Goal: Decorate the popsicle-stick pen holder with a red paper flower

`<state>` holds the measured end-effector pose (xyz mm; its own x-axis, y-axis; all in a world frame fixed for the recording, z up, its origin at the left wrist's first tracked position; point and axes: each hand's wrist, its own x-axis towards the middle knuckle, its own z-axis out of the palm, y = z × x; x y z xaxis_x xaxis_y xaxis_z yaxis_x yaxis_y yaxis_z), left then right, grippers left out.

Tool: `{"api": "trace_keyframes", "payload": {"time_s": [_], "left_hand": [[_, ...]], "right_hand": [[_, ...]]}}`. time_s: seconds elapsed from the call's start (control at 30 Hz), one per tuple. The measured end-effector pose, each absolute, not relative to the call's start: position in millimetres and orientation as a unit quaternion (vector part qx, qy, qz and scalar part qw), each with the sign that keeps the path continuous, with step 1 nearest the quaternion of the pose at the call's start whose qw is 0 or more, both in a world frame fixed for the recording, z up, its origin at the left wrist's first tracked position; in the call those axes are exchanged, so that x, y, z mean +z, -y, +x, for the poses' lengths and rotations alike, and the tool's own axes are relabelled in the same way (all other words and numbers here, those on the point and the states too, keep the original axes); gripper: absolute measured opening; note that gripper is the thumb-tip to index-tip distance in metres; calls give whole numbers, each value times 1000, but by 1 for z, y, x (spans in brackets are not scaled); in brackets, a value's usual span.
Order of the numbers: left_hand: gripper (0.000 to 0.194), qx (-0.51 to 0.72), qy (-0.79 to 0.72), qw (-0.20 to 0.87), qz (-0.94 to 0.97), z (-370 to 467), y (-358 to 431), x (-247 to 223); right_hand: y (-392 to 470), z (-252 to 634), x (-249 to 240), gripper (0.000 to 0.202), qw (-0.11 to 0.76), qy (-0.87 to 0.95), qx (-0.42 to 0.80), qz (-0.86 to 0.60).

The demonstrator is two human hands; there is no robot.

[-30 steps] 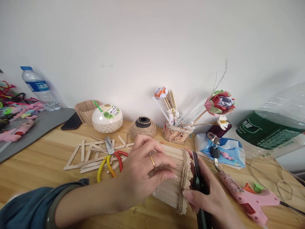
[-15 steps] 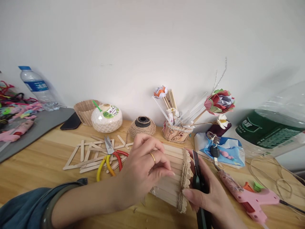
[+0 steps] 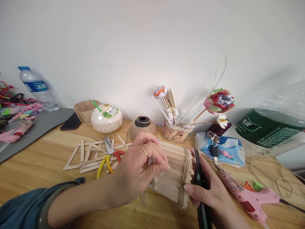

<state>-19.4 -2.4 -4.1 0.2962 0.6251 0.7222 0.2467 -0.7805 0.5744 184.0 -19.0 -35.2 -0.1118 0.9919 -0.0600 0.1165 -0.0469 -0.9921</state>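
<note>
1. I have the stick cylinder (image 3: 175, 164) on its side near the middle of the worktop (image 3: 128, 219), with a twine band (image 3: 186, 163) around the end nearer the worktop's right edge; I can't tell whether it touches the wood.
2. The right hand (image 3: 212, 194) is clamped on that banded end, thumb pressed on the twine, and also grips a dark utility knife (image 3: 201, 184), blade toward the back edge.
3. The left hand (image 3: 141, 165) is over the other end, thumb and forefinger pinched together; I can't make out whether anything sits between the tips.
4. Beyond its wrist I see scissors (image 3: 109, 147) with yellow and red handles, lying on loose craft sticks (image 3: 82, 152).
5. Along the back edge, from the left, I get a ribbed brown cup (image 3: 82, 113), a white coconut (image 3: 106, 121), a twine spool (image 3: 143, 128) and a decorated pot (image 3: 177, 132).
6. Nearer the right edge lies a pink glue gun (image 3: 254, 200), with a blue-and-white packet (image 3: 228, 144) behind it.
</note>
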Motion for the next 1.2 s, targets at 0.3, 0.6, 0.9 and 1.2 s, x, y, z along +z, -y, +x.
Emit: {"api": "trace_keyframes", "payload": {"time_s": [0.3, 0.6, 0.9, 1.2], "left_hand": [[24, 471, -174, 604, 619, -38, 19, 16], [12, 484, -299, 146, 809, -27, 7, 13], [15, 375, -282, -144, 871, -21, 11, -5], [16, 392, -292, 81, 869, -24, 2, -2]], "right_hand": [[19, 180, -27, 85, 445, 494, 546, -510], [19, 184, -34, 86, 433, 533, 514, -514], [19, 181, -34, 84, 442, 541, 487, -525], [20, 179, -32, 79, 457, 533, 481, -525]]}}
